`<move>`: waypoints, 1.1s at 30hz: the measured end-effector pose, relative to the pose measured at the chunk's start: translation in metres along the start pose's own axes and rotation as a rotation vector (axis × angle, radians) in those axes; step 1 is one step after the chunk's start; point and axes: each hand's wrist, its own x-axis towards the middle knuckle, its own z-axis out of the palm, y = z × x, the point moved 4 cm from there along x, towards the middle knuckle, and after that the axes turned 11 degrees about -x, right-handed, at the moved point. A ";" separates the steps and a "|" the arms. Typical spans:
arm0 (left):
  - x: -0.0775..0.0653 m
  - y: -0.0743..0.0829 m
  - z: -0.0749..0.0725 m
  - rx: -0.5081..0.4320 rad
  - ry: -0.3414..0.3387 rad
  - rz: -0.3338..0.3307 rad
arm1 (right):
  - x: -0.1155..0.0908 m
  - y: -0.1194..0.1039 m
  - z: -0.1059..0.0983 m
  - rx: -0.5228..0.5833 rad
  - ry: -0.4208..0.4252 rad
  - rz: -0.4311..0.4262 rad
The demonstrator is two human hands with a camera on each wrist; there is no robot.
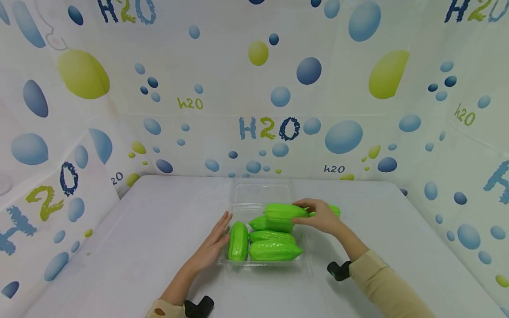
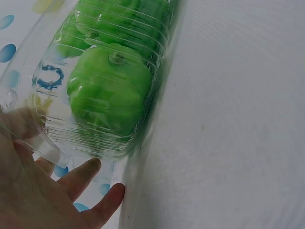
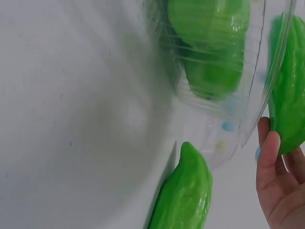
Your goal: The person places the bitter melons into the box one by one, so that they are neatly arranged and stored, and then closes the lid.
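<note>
Beige right sleeve (image 1: 391,282) nearest | right hand (image 1: 320,216): partly closed, pinching ridged green gourd (image 1: 284,213) by right end over clear clamshell (image 1: 262,263) | left hand (image 1: 211,248): fingers extended beside left wall, unloaded | I judge gourd light, stiff, slick; grip mid-body.

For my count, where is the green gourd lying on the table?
In the head view, the green gourd lies right of the clear container, partly behind the right hand.
</note>
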 end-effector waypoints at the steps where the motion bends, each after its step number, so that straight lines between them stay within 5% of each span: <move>1: 0.000 -0.001 0.000 -0.003 0.000 0.001 | 0.001 -0.001 0.001 -0.005 0.000 0.001; 8: 0.009 -0.030 -0.004 0.002 -0.009 0.027 | 0.003 -0.004 0.013 -0.031 -0.009 0.006; 13: 0.011 -0.038 -0.007 -0.023 -0.018 0.039 | 0.005 -0.010 0.020 -0.022 -0.008 0.016; 27: 0.010 -0.036 -0.005 -0.017 -0.024 0.042 | 0.006 -0.018 0.031 -0.048 -0.014 0.042; 33: 0.005 -0.017 -0.002 -0.011 -0.014 0.013 | 0.006 -0.018 0.036 -0.067 -0.013 0.061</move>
